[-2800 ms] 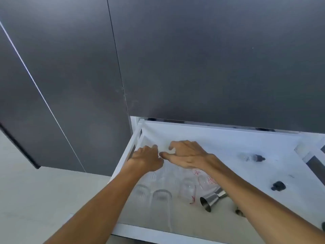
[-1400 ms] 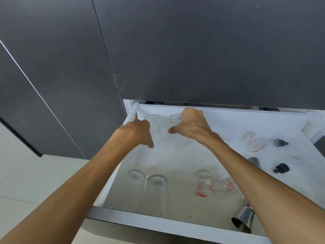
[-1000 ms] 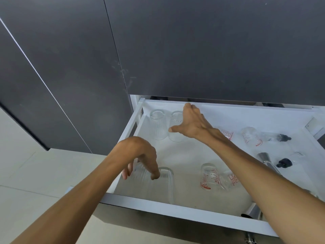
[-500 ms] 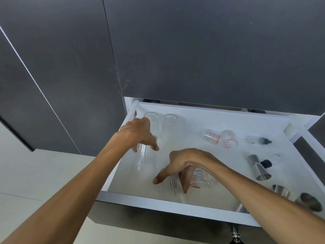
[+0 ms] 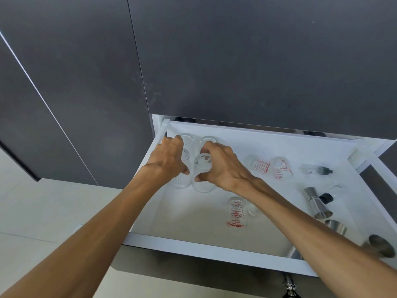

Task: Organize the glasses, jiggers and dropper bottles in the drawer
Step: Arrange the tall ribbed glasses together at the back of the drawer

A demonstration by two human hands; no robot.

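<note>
The white drawer [image 5: 193, 244] is pulled open. At its far left corner two ribbed glasses [image 5: 207, 140] stand side by side. Just in front of them my left hand [image 5: 167, 158] grips a ribbed glass [image 5: 181, 179], and my right hand [image 5: 221, 166] grips another ribbed glass [image 5: 203, 181] beside it. Measuring glasses with red marks [image 5: 281, 168] stand at the back middle, and one [image 5: 236, 212] stands nearer the front. Steel jiggers [image 5: 318, 205] and dropper bottles [image 5: 315, 169] lie on the right.
Dark cabinet fronts [image 5: 236, 61] rise above and to the left of the drawer. A pale floor [image 5: 32, 211] lies to the lower left. A metal handle [image 5: 289, 287] sticks out below the drawer front.
Both hands picked up ribbed glasses from the front left of the drawer and carried them back, setting them just in front of the two glasses in the far left corner.
</note>
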